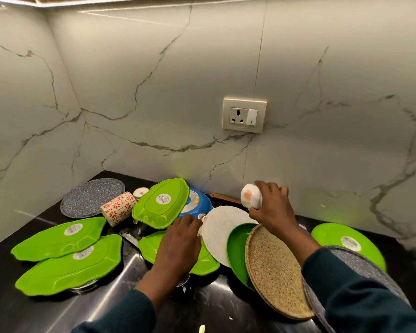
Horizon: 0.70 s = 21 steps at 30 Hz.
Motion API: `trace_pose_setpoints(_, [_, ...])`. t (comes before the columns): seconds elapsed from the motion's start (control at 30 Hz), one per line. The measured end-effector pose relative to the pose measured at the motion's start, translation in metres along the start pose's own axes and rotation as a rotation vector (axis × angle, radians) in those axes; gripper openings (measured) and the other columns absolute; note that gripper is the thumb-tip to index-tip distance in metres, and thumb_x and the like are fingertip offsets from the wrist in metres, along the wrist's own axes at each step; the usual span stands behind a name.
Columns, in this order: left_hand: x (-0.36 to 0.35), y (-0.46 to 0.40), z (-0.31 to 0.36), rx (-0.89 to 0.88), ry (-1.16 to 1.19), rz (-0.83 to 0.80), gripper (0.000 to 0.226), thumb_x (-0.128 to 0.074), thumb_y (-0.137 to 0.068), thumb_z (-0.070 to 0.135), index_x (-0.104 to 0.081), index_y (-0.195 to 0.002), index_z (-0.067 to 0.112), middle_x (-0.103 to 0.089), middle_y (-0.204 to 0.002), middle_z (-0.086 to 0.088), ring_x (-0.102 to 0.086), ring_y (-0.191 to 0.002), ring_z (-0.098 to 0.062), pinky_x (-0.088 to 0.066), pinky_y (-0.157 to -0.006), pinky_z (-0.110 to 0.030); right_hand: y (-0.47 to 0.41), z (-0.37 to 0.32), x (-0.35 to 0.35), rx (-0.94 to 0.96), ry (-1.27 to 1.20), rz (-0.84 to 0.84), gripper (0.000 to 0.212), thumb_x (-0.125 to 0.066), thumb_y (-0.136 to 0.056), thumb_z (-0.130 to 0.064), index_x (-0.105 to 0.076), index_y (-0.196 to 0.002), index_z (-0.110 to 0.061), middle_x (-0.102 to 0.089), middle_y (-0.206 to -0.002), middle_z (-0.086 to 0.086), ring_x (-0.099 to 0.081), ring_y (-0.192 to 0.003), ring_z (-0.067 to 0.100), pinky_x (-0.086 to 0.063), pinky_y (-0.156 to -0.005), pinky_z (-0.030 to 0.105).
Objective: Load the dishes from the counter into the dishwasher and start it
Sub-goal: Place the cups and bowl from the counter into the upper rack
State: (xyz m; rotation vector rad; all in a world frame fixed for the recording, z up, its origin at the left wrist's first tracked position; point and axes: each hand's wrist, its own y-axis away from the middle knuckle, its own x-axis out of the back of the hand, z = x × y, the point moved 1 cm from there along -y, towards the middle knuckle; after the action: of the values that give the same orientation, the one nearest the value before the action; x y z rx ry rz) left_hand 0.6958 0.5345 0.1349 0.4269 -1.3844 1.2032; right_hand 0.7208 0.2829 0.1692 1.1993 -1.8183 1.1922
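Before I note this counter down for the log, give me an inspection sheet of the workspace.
Surface: black counter, crumbs on it.
Job's things: leaf-shaped green plates, blue bowl, white plate, round green plate, woven tray, patterned cup lying on its side.
Clutter: speckled mat, wooden handle.
Hands: left hand reaches over the plates; right hand holds a small white cup.
Cables: nothing seen.
Surroundings: marble wall, wall socket.
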Motion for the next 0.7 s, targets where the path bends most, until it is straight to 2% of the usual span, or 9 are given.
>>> trace_pose_setpoints(0.07, [0.008, 0.01, 0.004, -0.014, -0.008, -0.009, 0.035, -0.073, -0.071, 0.017, -0.061, -0.103, 0.017, -0.06, -0.099, -0.003, -0.059, -0.083, -0.025, -0.052, -0.066, -0.038, 0.017, -0.002, 0.014, 0.031, 0.134, 0.038, 0.073, -0.075, -0.071, -0.035, -0.041, -0.135, -0.026, -0.047, -0.125, 0.005, -0.035, -0.109, 0.025, -0.04, -0.075, 0.031])
trace_pose_setpoints(0.13, [0.014, 0.021, 0.009, -0.036, -0.001, -0.025, 0.035, -0.074, -0.07, 0.017, -0.061, -0.103, 0.017, -0.06, -0.098, -0.004, -0.06, -0.081, -0.027, -0.053, -0.064, -0.04, 0.038, -0.003, 0.027, -0.005, 0.141, 0.125, 0.071, -0.076, -0.069, -0.036, -0.045, -0.132, -0.023, -0.047, -0.119, 0.008, -0.039, -0.104, 0.027, -0.036, -0.072, 0.029])
trace_pose_setpoints(0.3, [0.022, 0.058, 0.036, -0.139, 0.032, -0.045, 0.037, -0.075, -0.07, 0.017, -0.062, -0.105, 0.016, -0.061, -0.099, -0.004, -0.061, -0.083, -0.027, -0.054, -0.065, -0.04, 0.106, 0.001, 0.046, -0.181, -0.246, 0.27, 0.071, -0.079, -0.066, -0.02, -0.043, -0.128, -0.016, -0.042, -0.116, 0.009, -0.05, -0.099, 0.03, -0.04, -0.076, 0.031])
trace_pose_setpoints(0.4, [0.022, 0.081, 0.069, -0.233, 0.075, -0.048, 0.029, -0.067, -0.076, 0.017, -0.059, -0.104, 0.017, -0.057, -0.101, -0.004, -0.057, -0.084, -0.026, -0.051, -0.068, -0.04, 0.165, 0.007, 0.056, -0.29, -0.477, 0.35, 0.067, -0.082, -0.065, -0.017, -0.04, -0.118, -0.02, -0.053, -0.112, 0.004, -0.055, -0.096, 0.026, -0.044, -0.075, 0.032])
trace_pose_setpoints(0.5, [0.022, 0.104, 0.11, -0.324, 0.131, -0.041, 0.019, -0.06, -0.081, 0.016, -0.057, -0.1, 0.016, -0.051, -0.101, -0.004, -0.052, -0.084, -0.023, -0.049, -0.068, -0.037, 0.232, 0.007, 0.068, -0.32, -0.663, 0.424, 0.061, -0.083, -0.071, -0.019, -0.043, -0.117, -0.025, -0.057, -0.112, 0.0, -0.06, -0.098, 0.019, -0.053, -0.079, 0.039])
trace_pose_setpoints(0.6, [0.023, 0.134, 0.163, -0.432, 0.18, -0.074, 0.016, -0.059, -0.083, 0.013, -0.057, -0.099, 0.014, -0.047, -0.098, -0.004, -0.049, -0.08, -0.021, -0.046, -0.063, -0.035, 0.307, 0.011, 0.079, -0.329, -0.608, 0.577, 0.063, -0.078, -0.074, -0.029, -0.043, -0.125, -0.022, -0.051, -0.122, 0.001, -0.057, -0.11, 0.019, -0.053, -0.087, 0.037])
trace_pose_setpoints(0.7, [0.018, 0.164, 0.209, -0.591, 0.226, -0.116, 0.027, -0.063, -0.077, 0.009, -0.058, -0.102, 0.013, -0.049, -0.098, -0.006, -0.05, -0.081, -0.022, -0.046, -0.061, -0.034, 0.377, 0.02, 0.087, -0.373, -0.453, 0.695, 0.067, -0.072, -0.073, -0.039, -0.042, -0.129, -0.018, -0.048, -0.126, 0.002, -0.053, -0.115, 0.018, -0.048, -0.095, 0.03])
